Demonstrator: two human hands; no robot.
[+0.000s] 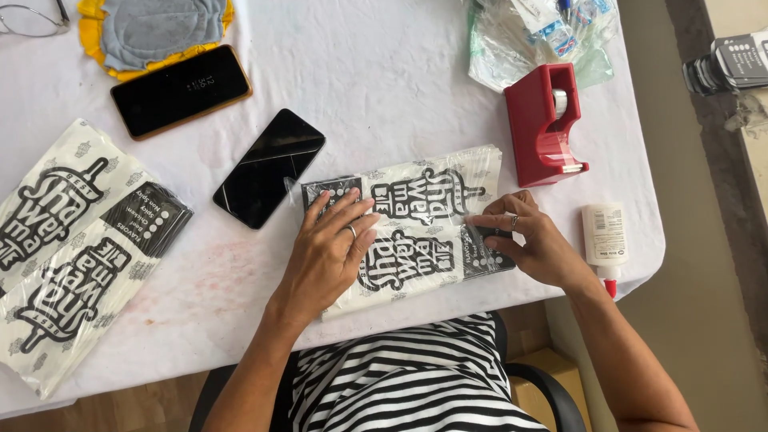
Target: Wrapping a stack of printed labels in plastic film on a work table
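One white printed paper sleeve is pressed flat near the table's front edge by the left hand, fingers spread; its fold is pinched by the right hand. Two black phones are laid behind.

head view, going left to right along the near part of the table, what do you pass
printed paper bags → black phone → left hand on the printed bag stack → right hand → white glue bottle
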